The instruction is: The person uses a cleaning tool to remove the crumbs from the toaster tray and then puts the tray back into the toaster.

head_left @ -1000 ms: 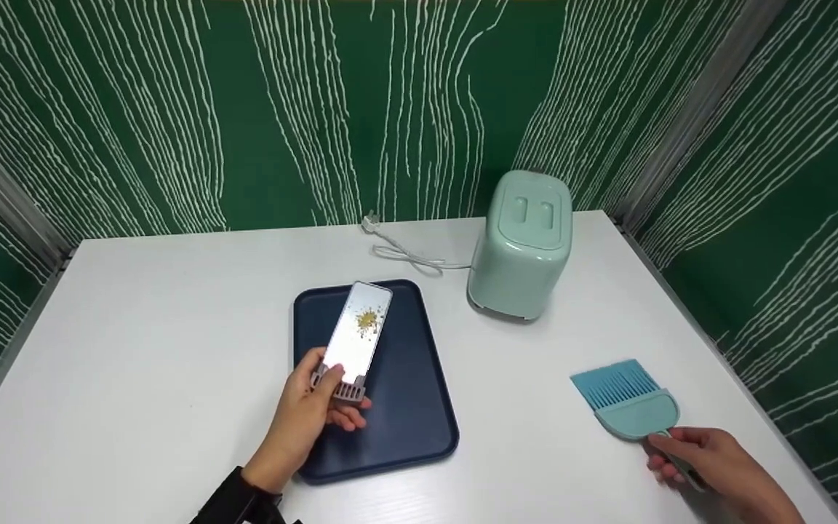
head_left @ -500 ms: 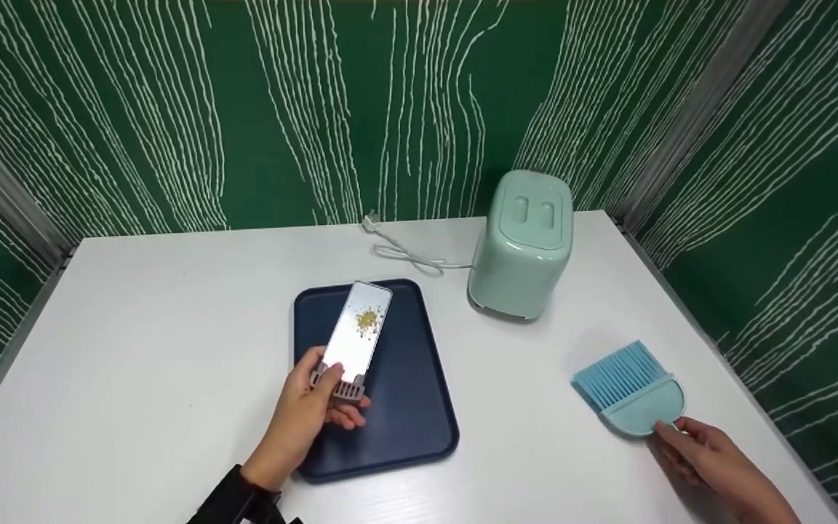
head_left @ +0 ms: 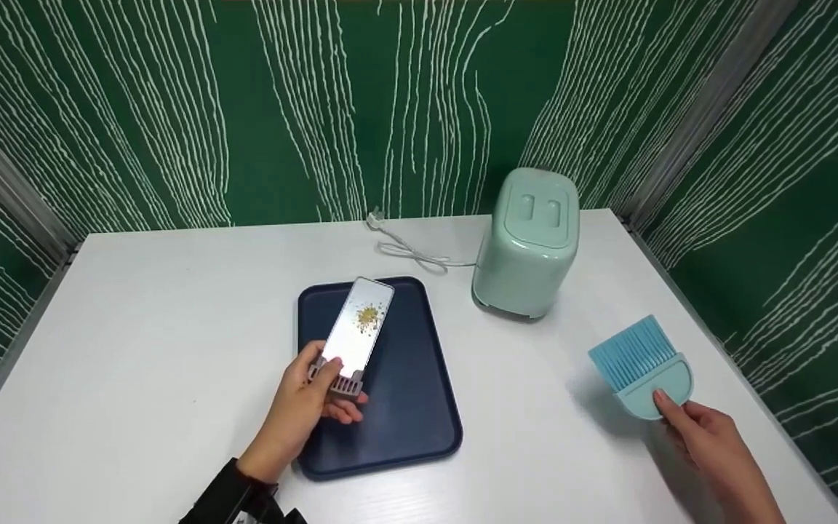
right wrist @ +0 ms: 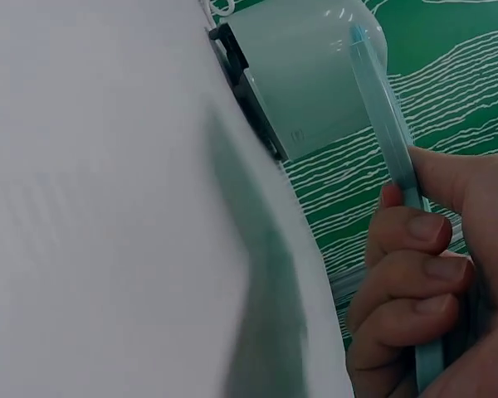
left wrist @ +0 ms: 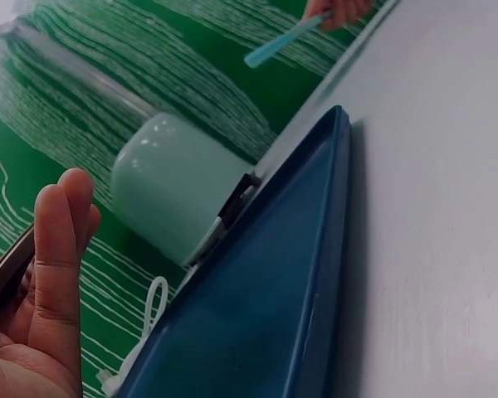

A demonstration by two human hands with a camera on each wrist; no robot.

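With the left hand (head_left: pixel 301 399) I am pinching the speckled plate (head_left: pixel 355 329) over the navy tray (head_left: pixel 412 415); at near right, the right hand (head_left: pixel 711 438) is gripping the blue brush (head_left: pixel 643 367) above the table (head_left: pixel 521 444).

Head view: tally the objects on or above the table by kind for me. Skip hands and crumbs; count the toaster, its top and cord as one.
Trays: 2 (crumb tray, navy tray)
Blue brush: 1
Mint toaster: 1
Total: 4
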